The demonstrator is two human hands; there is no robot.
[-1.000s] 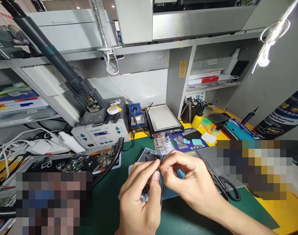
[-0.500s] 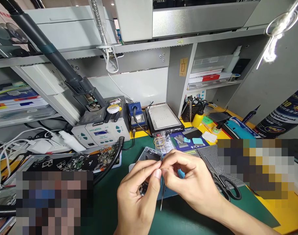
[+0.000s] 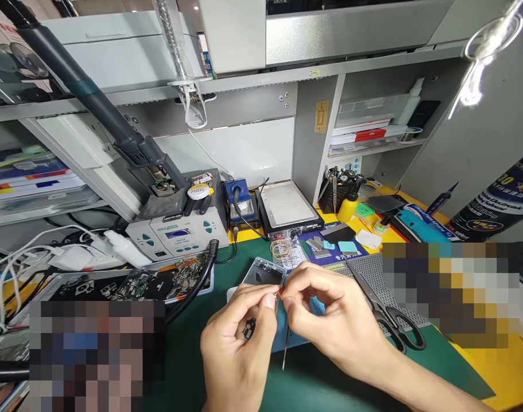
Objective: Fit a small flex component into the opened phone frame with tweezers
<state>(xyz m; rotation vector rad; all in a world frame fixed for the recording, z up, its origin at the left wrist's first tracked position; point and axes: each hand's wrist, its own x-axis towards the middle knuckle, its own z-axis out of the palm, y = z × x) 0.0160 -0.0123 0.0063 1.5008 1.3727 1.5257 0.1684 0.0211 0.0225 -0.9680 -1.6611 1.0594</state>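
Note:
My left hand (image 3: 240, 343) is closed in a pinch, thumb against forefinger, on a tiny orange-red piece (image 3: 280, 292) too small to make out. My right hand (image 3: 334, 320) pinches at the same spot, its fingertips nearly touching the left ones. From under my right hand a slender metal tool (image 3: 284, 352) points down, its upper part hidden by the palm and fingers. Behind and below both hands lies an opened phone (image 3: 264, 272), mostly covered by them. A blue mat or tray (image 3: 293, 341) shows beneath the hands.
Black-handled scissors (image 3: 401, 329) lie to the right on a grey perforated mat (image 3: 373, 269). A hot-air station (image 3: 179, 229) stands at the back left, with its black hose (image 3: 197, 292) curving toward me. Circuit boards (image 3: 158, 280) fill a tray at left. A heating plate (image 3: 289, 206) sits behind.
My left hand has shifted slightly left and down. A small orange-red piece now shows between the fingertips. My right hand has stayed almost still.

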